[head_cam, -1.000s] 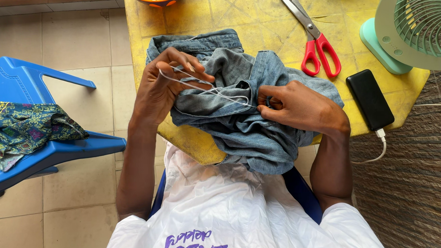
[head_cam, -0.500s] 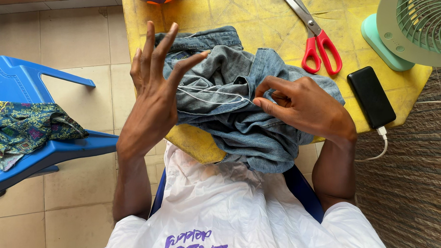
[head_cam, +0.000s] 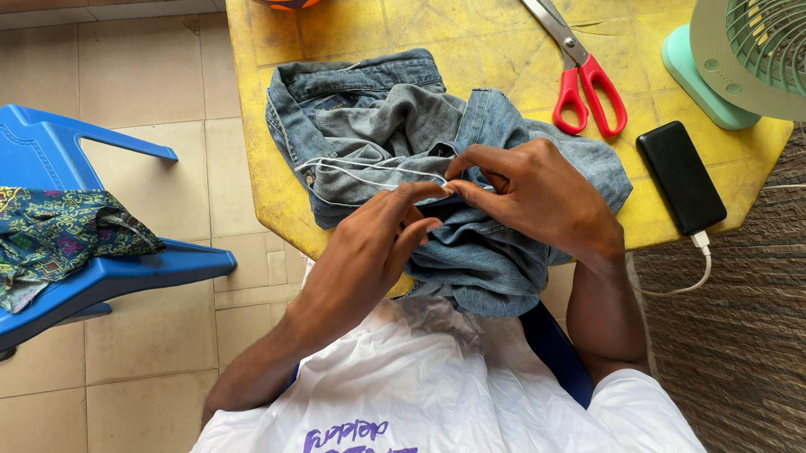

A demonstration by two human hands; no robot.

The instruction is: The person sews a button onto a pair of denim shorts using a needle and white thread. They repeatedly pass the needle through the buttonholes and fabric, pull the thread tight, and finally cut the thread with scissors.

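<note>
A crumpled blue denim garment [head_cam: 373, 129] lies on the near part of a yellow table [head_cam: 468, 37] and hangs over its front edge. My left hand [head_cam: 368, 246] and my right hand [head_cam: 527, 195] meet fingertip to fingertip over the denim's middle, both pinching there. A thin white thread [head_cam: 365, 170] runs in a loop from that pinch leftward across the fabric. A needle is too small to make out.
Red-handled scissors [head_cam: 585, 77] lie at the table's back right. A black phone [head_cam: 681, 177] with a white cable sits right of the denim, beside a green fan [head_cam: 754, 44]. A blue plastic chair [head_cam: 74, 265] with patterned cloth [head_cam: 46, 234] stands on the left.
My left hand, raised with fingers spread half a second ago, has come down and right to meet my right hand's fingertips. The thread loop now lies flat across the denim.
</note>
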